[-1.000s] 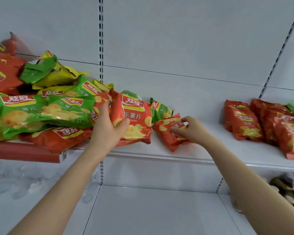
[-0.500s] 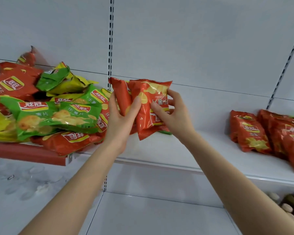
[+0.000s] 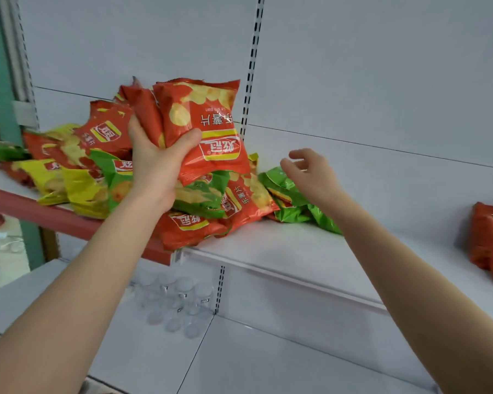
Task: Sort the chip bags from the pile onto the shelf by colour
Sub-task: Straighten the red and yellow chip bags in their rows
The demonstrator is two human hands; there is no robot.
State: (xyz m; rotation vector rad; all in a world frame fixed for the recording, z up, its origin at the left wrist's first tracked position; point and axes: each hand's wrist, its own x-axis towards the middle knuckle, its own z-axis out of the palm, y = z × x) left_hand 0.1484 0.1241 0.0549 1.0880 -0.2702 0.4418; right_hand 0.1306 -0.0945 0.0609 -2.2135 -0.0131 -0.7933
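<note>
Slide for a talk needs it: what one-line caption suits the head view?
Left hand grips red bags above the mixed pile; open right hand hovers by a green bag.

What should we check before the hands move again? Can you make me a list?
1. Left hand grips two red bags: ok.
2. Right hand free: ok, open and holding nothing.
3. Green bag close to the right hand: ok, just under it.
4. Room on the shelf beside the red stack: ok, there is a bare stretch.
5. Pile steady: cannot tell; a bottom bag pokes past the edge.
</note>
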